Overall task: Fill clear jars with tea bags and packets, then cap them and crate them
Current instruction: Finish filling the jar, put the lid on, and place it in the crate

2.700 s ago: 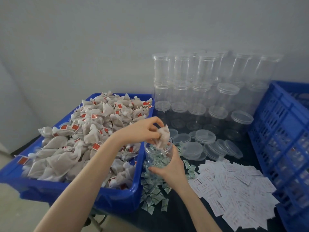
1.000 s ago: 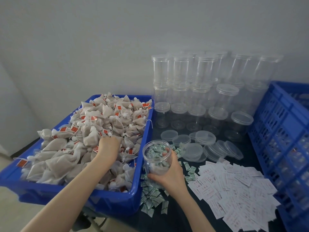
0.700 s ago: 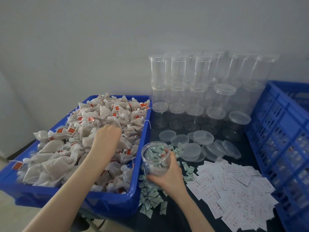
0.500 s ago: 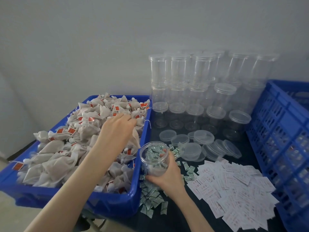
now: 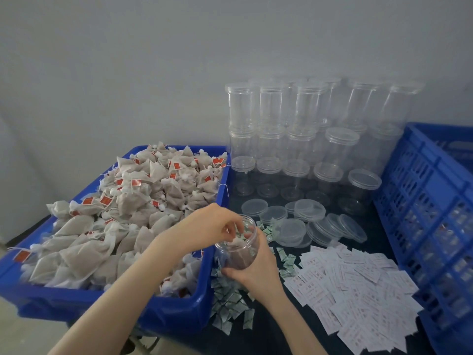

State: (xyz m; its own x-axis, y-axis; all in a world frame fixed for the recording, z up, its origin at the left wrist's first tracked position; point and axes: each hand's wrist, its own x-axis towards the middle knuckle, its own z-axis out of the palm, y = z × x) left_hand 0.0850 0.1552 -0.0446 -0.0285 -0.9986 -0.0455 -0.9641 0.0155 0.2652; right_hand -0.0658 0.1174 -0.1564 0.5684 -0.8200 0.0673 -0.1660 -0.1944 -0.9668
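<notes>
My right hand (image 5: 256,267) grips a clear open jar (image 5: 236,254), tilted a little, just right of the blue bin (image 5: 179,311). A tea bag lies inside the jar. My left hand (image 5: 210,226) is over the jar's mouth, fingertips pinched on a tea bag (image 5: 236,242) at the rim. The bin on the left is heaped with grey tea bags with red tags (image 5: 133,206). Small green-white packets (image 5: 227,303) lie on the dark table under the jar.
Empty clear jars (image 5: 294,139) stand stacked against the wall at the back. Loose clear lids (image 5: 307,221) lie in front of them. White paper slips (image 5: 358,285) cover the table to the right. A blue slatted crate (image 5: 425,213) stands at the far right.
My left hand took a tea bag from the bin and moved right to the jar's mouth. The jar stayed in my right hand and now holds a tea bag.
</notes>
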